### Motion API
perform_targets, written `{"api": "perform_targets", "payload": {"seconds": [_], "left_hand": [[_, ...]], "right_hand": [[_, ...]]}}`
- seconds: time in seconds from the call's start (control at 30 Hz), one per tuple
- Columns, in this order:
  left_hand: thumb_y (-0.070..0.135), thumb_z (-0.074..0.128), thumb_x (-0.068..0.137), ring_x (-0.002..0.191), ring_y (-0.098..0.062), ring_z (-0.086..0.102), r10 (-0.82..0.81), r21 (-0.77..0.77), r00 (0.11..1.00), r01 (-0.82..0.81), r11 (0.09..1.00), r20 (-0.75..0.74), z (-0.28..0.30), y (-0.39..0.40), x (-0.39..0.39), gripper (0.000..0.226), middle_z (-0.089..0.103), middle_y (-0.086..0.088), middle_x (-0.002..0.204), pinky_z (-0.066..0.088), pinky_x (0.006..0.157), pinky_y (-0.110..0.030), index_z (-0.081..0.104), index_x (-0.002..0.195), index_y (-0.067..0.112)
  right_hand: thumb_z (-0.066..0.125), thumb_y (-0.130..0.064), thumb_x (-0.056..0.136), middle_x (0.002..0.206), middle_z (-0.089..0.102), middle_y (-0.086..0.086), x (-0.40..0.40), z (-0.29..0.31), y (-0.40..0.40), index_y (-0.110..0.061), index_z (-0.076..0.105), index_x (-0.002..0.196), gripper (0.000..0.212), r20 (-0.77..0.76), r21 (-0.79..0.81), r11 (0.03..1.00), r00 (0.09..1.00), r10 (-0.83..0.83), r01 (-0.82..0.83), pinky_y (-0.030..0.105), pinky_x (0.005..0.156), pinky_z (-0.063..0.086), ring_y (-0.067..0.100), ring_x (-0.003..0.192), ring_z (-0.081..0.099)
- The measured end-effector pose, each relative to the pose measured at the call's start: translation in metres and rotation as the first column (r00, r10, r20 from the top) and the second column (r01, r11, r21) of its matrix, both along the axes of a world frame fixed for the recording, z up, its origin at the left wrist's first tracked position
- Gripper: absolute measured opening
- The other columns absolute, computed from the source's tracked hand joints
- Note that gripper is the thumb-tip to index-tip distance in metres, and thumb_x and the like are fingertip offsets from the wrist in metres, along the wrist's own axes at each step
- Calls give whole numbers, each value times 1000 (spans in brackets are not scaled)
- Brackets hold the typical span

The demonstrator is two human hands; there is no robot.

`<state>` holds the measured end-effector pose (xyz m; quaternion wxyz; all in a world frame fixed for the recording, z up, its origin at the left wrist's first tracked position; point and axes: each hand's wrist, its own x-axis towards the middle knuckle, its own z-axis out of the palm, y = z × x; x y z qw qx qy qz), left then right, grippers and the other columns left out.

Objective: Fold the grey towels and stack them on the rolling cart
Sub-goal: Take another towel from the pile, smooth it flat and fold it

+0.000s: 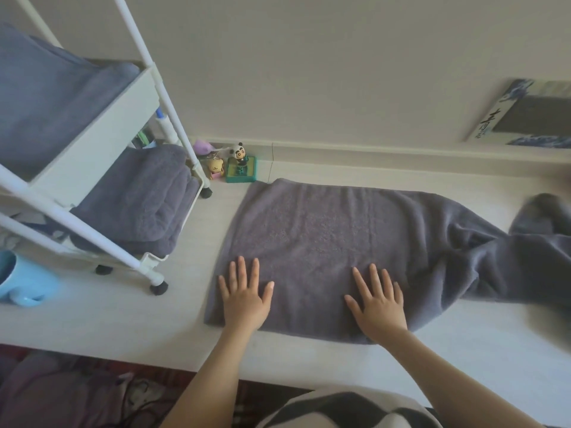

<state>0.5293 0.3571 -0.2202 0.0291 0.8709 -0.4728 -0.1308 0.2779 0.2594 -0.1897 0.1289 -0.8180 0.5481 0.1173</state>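
Observation:
A grey towel lies spread on the white tabletop, flat at its left part and bunched in wrinkles toward the right edge of the view. My left hand rests flat on the towel near its front left corner, fingers straight and spread. My right hand presses flat on the towel's front edge, fingers spread too. The white rolling cart stands at the left. A folded grey towel lies on its upper shelf, and another folded grey towel on its lower shelf.
A panda figure on a green box and a small yellow toy sit by the wall behind the cart. A light blue mug is at the far left. A framed picture leans on the wall at the right.

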Motion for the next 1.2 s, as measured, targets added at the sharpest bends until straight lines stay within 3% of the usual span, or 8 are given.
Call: {"api": "perform_targets", "payload": {"seconds": [0.13,0.23,0.33,0.4,0.5,0.6,0.9,1.2], "left_hand": [[66,-6,75,148,-24,-5,5,16,999,-6,1000,44,2,20,34,85,-5,-3,160,-11,115,-47,1,151,28],[61,-1,78,147,-21,-10,48,56,998,-49,997,27,9,27,48,80,-9,-2,160,-15,114,-49,-1,151,28],[52,11,82,147,-21,-7,76,-44,997,-77,996,-24,14,19,39,76,-3,-6,160,-16,113,-47,10,152,21],[54,10,83,148,-23,-1,36,-68,999,-38,997,-35,12,16,23,77,2,-7,160,-13,114,-46,13,152,19],[52,21,90,143,-31,23,-4,-39,1000,5,999,11,3,18,6,68,24,-12,155,2,114,-50,27,148,17],[51,26,90,140,-34,31,11,-61,999,-8,998,52,0,18,4,66,33,-14,152,6,112,-51,36,145,16],[53,16,90,147,-28,9,-104,-137,994,98,986,-32,12,-19,-42,71,10,-11,158,-9,115,-45,22,150,15],[49,20,92,145,-28,20,-445,-214,891,419,882,-93,31,-78,-143,67,22,-12,156,1,118,-46,31,147,13]], "right_hand": [[-21,-76,69,159,-6,0,19,4,11,-41,-11,146,85,-30,-13,997,996,82,-82,42,116,5,27,145,-1],[8,-67,87,157,15,7,35,6,20,-36,7,149,69,-26,-29,990,991,134,-134,45,111,20,31,141,19],[26,-58,84,123,56,13,43,12,15,-22,56,129,65,72,-138,984,990,122,-111,45,87,43,35,105,57],[28,-56,84,126,55,16,40,9,8,-20,56,128,64,98,-147,987,992,84,-69,46,97,37,37,114,54],[2,-66,81,157,12,13,22,-4,1,-31,14,149,78,41,-106,994,999,-3,7,42,115,-5,32,145,7],[-16,-73,71,158,-10,4,10,-12,1,-39,-15,144,80,-14,-78,997,999,-30,29,44,114,-14,28,145,-12],[18,-52,90,149,38,9,0,2,-9,-23,44,139,63,159,-166,983,986,-56,83,44,113,8,30,139,31],[21,-48,89,146,43,5,-95,19,-27,-17,51,133,61,223,-239,900,923,-314,365,42,111,10,29,136,35]]}}
